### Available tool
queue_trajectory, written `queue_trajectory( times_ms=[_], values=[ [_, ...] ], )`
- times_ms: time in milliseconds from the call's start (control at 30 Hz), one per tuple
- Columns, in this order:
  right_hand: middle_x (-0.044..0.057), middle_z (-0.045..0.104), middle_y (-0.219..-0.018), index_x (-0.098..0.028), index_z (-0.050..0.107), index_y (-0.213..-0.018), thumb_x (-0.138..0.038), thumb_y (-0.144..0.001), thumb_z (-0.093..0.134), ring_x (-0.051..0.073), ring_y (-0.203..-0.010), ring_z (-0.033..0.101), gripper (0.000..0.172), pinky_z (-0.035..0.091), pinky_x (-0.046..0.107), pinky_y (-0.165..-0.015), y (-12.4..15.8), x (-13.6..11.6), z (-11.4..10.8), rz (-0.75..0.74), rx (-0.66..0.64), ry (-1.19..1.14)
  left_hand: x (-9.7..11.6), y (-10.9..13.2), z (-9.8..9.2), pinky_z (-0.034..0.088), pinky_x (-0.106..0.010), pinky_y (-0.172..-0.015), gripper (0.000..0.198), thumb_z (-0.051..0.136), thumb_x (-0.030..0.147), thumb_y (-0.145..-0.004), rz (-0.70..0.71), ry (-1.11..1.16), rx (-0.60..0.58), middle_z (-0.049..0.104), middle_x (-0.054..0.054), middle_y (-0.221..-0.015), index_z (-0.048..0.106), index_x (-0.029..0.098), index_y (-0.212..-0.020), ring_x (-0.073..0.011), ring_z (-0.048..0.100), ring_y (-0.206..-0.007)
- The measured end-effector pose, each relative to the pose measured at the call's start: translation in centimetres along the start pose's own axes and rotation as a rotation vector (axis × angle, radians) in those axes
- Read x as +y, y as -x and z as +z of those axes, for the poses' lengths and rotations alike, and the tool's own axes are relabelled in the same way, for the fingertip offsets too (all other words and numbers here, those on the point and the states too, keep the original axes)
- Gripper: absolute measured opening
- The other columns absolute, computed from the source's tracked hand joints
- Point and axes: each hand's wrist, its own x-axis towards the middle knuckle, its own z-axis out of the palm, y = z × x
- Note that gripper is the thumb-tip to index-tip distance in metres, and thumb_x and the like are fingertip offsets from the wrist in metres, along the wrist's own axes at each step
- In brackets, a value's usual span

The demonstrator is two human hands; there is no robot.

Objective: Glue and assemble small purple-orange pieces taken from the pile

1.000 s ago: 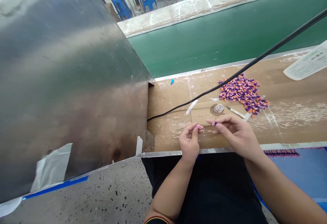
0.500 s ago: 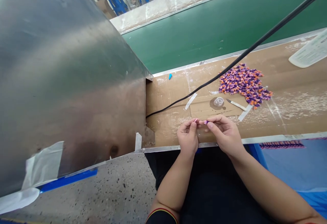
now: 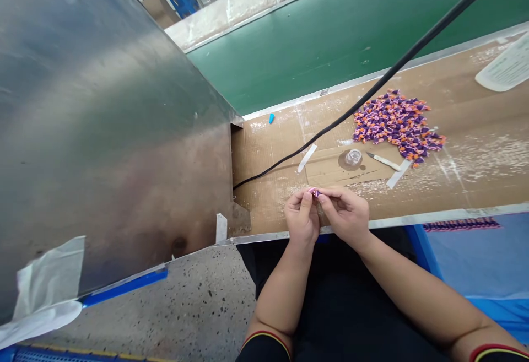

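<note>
My left hand (image 3: 303, 216) pinches a small pink piece (image 3: 312, 190) between thumb and fingers; its exact kind is too small to tell. In my right hand (image 3: 347, 213) is a small purple-and-white piece (image 3: 316, 193), held at the fingertips against the pink one. Both hands meet above the front edge of the cardboard-covered bench. Beyond them, a small clear round cup (image 3: 353, 157) stands on a wet patch of a taped cardboard piece (image 3: 330, 170). A craft knife (image 3: 384, 161) with a pale handle lies to its right. Farther back is a heap of small purple, orange and pink pieces (image 3: 399, 122).
A black cable (image 3: 330, 127) crosses above the bench. At left stands a large metal housing (image 3: 124, 130). A small blue cap-like piece (image 3: 271, 118) lies at the back, a white plastic container (image 3: 506, 67) at far right. Behind runs a green belt (image 3: 289, 59); a blue bin (image 3: 425, 252) stands below right.
My right hand has moved left, bringing the purple piece against the pink piece in my left hand. The camera view has shifted slightly.
</note>
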Motion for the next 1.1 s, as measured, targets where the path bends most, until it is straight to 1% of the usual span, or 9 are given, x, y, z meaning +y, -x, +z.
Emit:
queue_trajectory(
  times_ms=[133, 300, 467, 600, 700, 867, 933, 1000, 1100],
  values=[
    [0.007, 0.084, -0.098, -0.029, 0.081, -0.098, -0.037, -0.100, 0.067, 0.025, -0.088, 0.081, 0.016, 0.069, 0.042, -0.084, 0.1, -0.2, 0.1, -0.022, 0.017, -0.005, 0.0, 0.0, -0.2, 0.062, -0.031, -0.085, 0.043, 0.097, 0.060, -0.070, 0.009, -0.006, -0.031, 0.079, -0.007, -0.087, 0.083, 0.021, -0.083, -0.0176, 0.075, -0.084],
    [0.006, 0.084, -0.097, -0.028, 0.080, -0.097, -0.032, -0.101, 0.068, 0.024, -0.086, 0.082, 0.014, 0.069, 0.039, -0.081, 0.1, 0.1, 0.1, -0.049, 0.044, 0.007, -0.2, 0.1, -0.1, 0.063, -0.029, -0.086, 0.042, 0.097, 0.059, -0.069, 0.058, -0.021, -0.018, 0.081, -0.006, -0.087, 0.084, 0.022, -0.084, -0.0166, 0.077, -0.083],
    [0.004, 0.084, -0.094, -0.026, 0.080, -0.097, -0.024, -0.098, 0.072, 0.020, -0.081, 0.081, 0.008, 0.069, 0.033, -0.077, 0.2, 0.6, 0.3, -0.196, 0.137, 0.064, -0.6, 0.4, 0.1, 0.066, -0.031, -0.084, 0.043, 0.093, 0.061, -0.075, 0.162, -0.119, 0.010, 0.082, -0.008, -0.090, 0.084, 0.020, -0.085, -0.0203, 0.080, -0.086],
    [0.003, 0.084, -0.093, -0.026, 0.079, -0.097, -0.019, -0.097, 0.074, 0.019, -0.079, 0.081, 0.008, 0.068, 0.031, -0.075, 0.3, 0.6, 0.4, -0.251, 0.159, 0.090, -0.6, 0.6, -0.3, 0.065, -0.030, -0.090, 0.034, 0.088, 0.055, -0.085, 0.246, -0.201, -0.040, 0.083, -0.009, -0.097, 0.085, 0.021, -0.090, -0.0206, 0.081, -0.095],
    [0.003, 0.084, -0.092, -0.026, 0.078, -0.097, -0.019, -0.097, 0.074, 0.019, -0.077, 0.081, 0.009, 0.068, 0.031, -0.072, 0.2, 0.5, 0.3, -0.272, 0.158, 0.101, -0.5, 0.8, -0.4, 0.065, -0.030, -0.092, 0.028, 0.083, 0.050, -0.092, 0.338, -0.291, -0.056, 0.083, -0.009, -0.100, 0.085, 0.022, -0.095, -0.0205, 0.081, -0.098],
    [0.002, 0.084, -0.091, -0.026, 0.079, -0.097, -0.018, -0.096, 0.075, 0.018, -0.075, 0.080, 0.009, 0.069, 0.030, -0.072, 0.4, 0.7, 0.2, -0.273, 0.169, 0.085, -0.3, 1.3, -0.1, 0.067, -0.037, -0.090, 0.021, 0.074, 0.039, -0.101, 0.562, -0.448, -0.051, 0.082, -0.010, -0.101, 0.084, 0.021, -0.098, -0.0217, 0.081, -0.097],
    [0.003, 0.084, -0.092, -0.026, 0.079, -0.097, -0.019, -0.096, 0.075, 0.018, -0.076, 0.081, 0.008, 0.069, 0.030, -0.073, 0.4, 0.9, 0.1, -0.260, 0.165, 0.058, -0.2, 1.4, 0.0, 0.067, -0.039, -0.092, 0.019, 0.071, 0.035, -0.102, 0.592, -0.468, -0.079, 0.082, -0.010, -0.103, 0.084, 0.021, -0.102, -0.0220, 0.080, -0.099],
    [0.003, 0.084, -0.092, -0.025, 0.079, -0.097, -0.021, -0.097, 0.074, 0.019, -0.078, 0.081, 0.007, 0.069, 0.030, -0.073, 0.5, 1.2, 0.1, -0.238, 0.164, 0.034, 0.0, 1.4, -0.2, 0.066, -0.039, -0.095, 0.018, 0.069, 0.032, -0.103, 0.582, -0.457, -0.139, 0.082, -0.010, -0.107, 0.084, 0.022, -0.108, -0.0219, 0.080, -0.103],
    [0.004, 0.083, -0.093, -0.025, 0.080, -0.098, -0.024, -0.098, 0.074, 0.019, -0.079, 0.081, 0.006, 0.070, 0.031, -0.072, 0.6, 1.4, 0.1, -0.183, 0.170, -0.009, 0.2, 1.3, -0.6, 0.064, -0.039, -0.102, 0.023, 0.066, 0.033, -0.105, 0.583, -0.418, -0.232, 0.079, -0.011, -0.123, 0.083, 0.025, -0.117, -0.0232, 0.076, -0.116]
  ],
)
